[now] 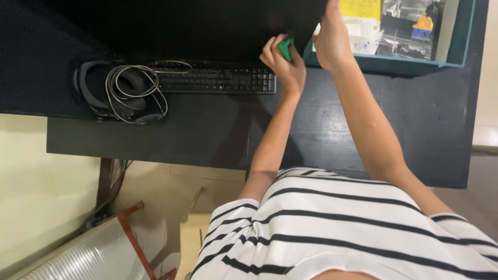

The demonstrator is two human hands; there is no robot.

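Note:
My left hand (pixel 282 62) is shut on a small green cloth (pixel 285 48) and presses it against the lower right corner of a black monitor (pixel 181 26). My right hand (pixel 329 36) rests on the monitor's right edge, fingers closed around it. Both arms reach forward over a black desk (pixel 207 140). A black keyboard (pixel 215 80) lies under the monitor, just left of my left hand. The monitor's face is dark.
Black headphones (pixel 119 93) with a coiled grey cable lie left of the keyboard. A teal tray (pixel 394 65) with papers and a picture stands at the back right. On the floor at lower left sits a white ribbed panel (pixel 88 254) with a red frame.

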